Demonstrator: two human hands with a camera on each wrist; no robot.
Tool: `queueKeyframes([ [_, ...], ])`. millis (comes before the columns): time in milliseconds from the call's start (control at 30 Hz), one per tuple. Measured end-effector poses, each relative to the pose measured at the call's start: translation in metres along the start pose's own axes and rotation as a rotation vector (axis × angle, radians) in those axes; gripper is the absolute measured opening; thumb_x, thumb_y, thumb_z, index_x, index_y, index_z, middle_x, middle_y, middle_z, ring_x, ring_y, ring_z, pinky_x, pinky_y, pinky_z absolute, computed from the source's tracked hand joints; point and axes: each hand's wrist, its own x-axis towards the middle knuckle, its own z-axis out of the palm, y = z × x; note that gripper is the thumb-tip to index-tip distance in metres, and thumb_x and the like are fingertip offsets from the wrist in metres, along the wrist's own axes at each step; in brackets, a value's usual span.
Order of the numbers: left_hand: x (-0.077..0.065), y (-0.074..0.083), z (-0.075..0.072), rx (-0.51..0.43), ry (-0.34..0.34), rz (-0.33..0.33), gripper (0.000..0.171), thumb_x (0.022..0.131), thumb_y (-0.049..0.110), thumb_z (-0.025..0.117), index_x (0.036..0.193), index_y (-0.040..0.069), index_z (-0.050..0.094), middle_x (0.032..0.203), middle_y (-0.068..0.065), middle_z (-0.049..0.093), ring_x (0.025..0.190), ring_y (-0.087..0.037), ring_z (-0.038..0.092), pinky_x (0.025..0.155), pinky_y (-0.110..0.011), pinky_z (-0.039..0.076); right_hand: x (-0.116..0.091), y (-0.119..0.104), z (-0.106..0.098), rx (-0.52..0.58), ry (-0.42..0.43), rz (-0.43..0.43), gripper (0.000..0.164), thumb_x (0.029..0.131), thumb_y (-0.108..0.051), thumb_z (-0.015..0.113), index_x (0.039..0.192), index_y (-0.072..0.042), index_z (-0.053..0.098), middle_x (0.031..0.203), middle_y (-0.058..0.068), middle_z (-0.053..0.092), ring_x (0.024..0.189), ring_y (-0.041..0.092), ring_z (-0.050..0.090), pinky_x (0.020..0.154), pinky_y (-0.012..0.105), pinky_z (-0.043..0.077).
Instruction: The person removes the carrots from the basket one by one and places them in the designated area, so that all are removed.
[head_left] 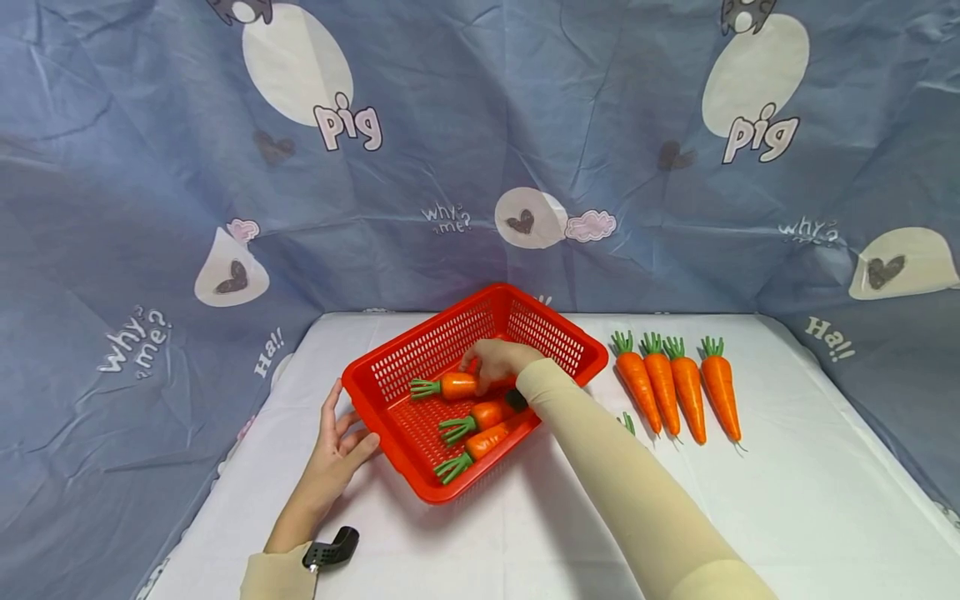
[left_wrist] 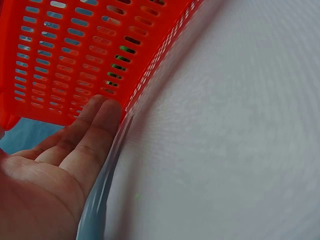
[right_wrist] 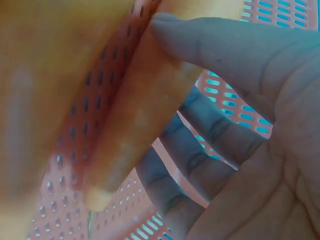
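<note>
A red perforated plastic basket (head_left: pixel 435 329) stands at an angle on the table with orange carrots in it. Inside it, my right hand (head_left: pixel 498 360) holds a carrot (head_left: pixel 459 385) between thumb and fingers, its green top pointing left. In the right wrist view, the thumb lies on one side of this carrot (right_wrist: pixel 142 100) and the fingers on the other. Two more carrots, a middle one (head_left: pixel 489 413) and a near one (head_left: pixel 487 440), lie beside it, partly covered by the right wrist. My left hand (head_left: pixel 333 454) rests against the basket's left end, its straight fingers (left_wrist: pixel 95 132) touching the outer wall.
To the right of the basket, several carrots (head_left: pixel 686 392) lie side by side on the white tablecloth (head_left: pixel 810 467), tops away from me. Another green carrot top (head_left: pixel 627 423) peeks out beside the right sleeve (head_left: pixel 622 475). Patterned blue cloth (head_left: pixel 450 125) hangs behind and at the sides.
</note>
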Motion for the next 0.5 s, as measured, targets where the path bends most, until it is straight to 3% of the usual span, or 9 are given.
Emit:
queueKeyframes([
  [200, -0.0002, -0.0008, -0.0007, -0.009, -0.010, 0.010, 0.103, 0.103, 0.003, 0.066, 0.172, 0.032, -0.004, 0.146, -0.009, 0.055, 0.114, -0.005, 0.072, 0.092, -0.024, 0.062, -0.0026, -0.0042, 0.0003, -0.020, 0.019, 0.025, 0.044, 0.090, -0.005, 0.084, 0.132, -0.015, 0.073, 0.113, 0.005, 0.071, 0.095, 0.015, 0.059, 0.095, 0.032, 0.054],
  [500, -0.0007, 0.0003, -0.0009, 0.016, -0.005, 0.003, 0.103, 0.103, 0.005, 0.067, 0.172, 0.033, -0.004, 0.144, -0.007, 0.056, 0.113, -0.005, 0.072, 0.092, -0.024, 0.062, -0.0043, -0.0022, -0.0017, -0.077, 0.057, 0.010, 0.042, 0.091, -0.009, 0.085, 0.130, -0.017, 0.073, 0.119, 0.006, 0.070, 0.103, 0.018, 0.058, 0.097, 0.033, 0.053],
])
